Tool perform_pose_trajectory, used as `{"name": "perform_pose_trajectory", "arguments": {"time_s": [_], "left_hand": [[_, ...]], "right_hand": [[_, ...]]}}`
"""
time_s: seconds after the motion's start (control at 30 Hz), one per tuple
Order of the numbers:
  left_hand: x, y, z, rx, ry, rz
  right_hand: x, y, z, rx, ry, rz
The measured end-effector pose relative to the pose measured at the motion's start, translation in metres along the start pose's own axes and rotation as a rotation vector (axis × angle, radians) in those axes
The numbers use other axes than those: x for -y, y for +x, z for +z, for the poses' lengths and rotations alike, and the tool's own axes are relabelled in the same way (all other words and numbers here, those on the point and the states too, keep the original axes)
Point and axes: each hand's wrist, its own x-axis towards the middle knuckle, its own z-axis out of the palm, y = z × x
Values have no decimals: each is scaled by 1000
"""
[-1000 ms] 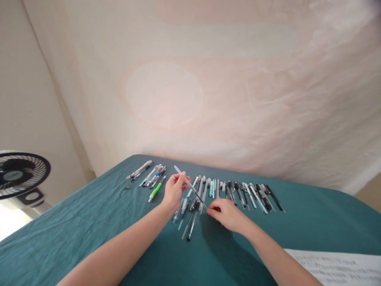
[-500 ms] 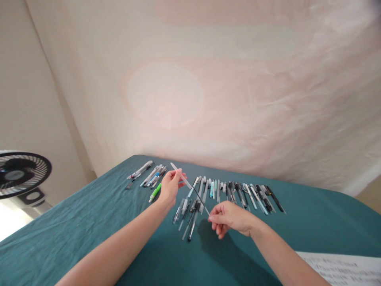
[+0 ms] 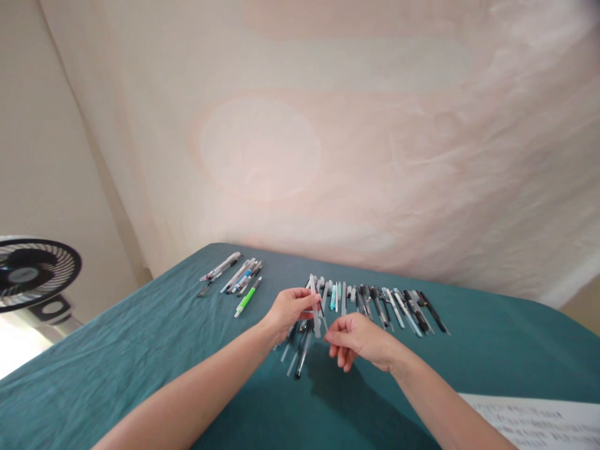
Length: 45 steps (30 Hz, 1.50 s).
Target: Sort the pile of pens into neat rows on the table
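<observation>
My left hand (image 3: 289, 311) pinches a translucent white pen barrel (image 3: 317, 325), held nearly upright above the pens in the middle. My right hand (image 3: 363, 342) is closed, thumb and forefinger on the lower end of a thin ink refill (image 3: 324, 316) with a dark upper part. Barrel and refill are side by side, the refill's top near my left fingertips; whether those fingers touch it I cannot tell. Below my left hand lie several loose pen parts (image 3: 304, 359), clear and black, partly hidden by the hand.
Behind my hands runs a row of pens and pen parts (image 3: 375, 306) on the teal cloth (image 3: 154, 350). To the left lie a green pen (image 3: 247, 299) and more pens (image 3: 242, 275). A printed sheet (image 3: 539, 419) is at lower right; a fan (image 3: 35, 275) stands at far left.
My left hand has moved right and down with the barrel, which has turned from slanting to nearly upright. The refill, earlier in line with the barrel, is now beside it. My right hand has barely shifted.
</observation>
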Motion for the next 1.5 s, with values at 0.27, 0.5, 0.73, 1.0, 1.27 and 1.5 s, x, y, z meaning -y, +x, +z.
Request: {"name": "perform_pose_trajectory", "arguments": {"time_s": [0.27,0.5,0.73,1.0,1.27,1.5], "left_hand": [[1,6,-4,-18,41,6],[-1,8,-9,-28,151,25],[-13,7,-12,-47,149,19],[-14,9,-13,-49,106,7],[-14,10,-14,-55,100,8],[-12,11,-16,-49,83,-14]], "right_hand": [[-5,4,-3,6,-40,-36],[-20,21,-7,-215,-135,-153],[-16,19,15,-373,-501,-356],[-22,16,18,-419,-1122,-581],[-27,21,18,-393,-1037,-621],[-28,18,20,-368,-992,-636]]}}
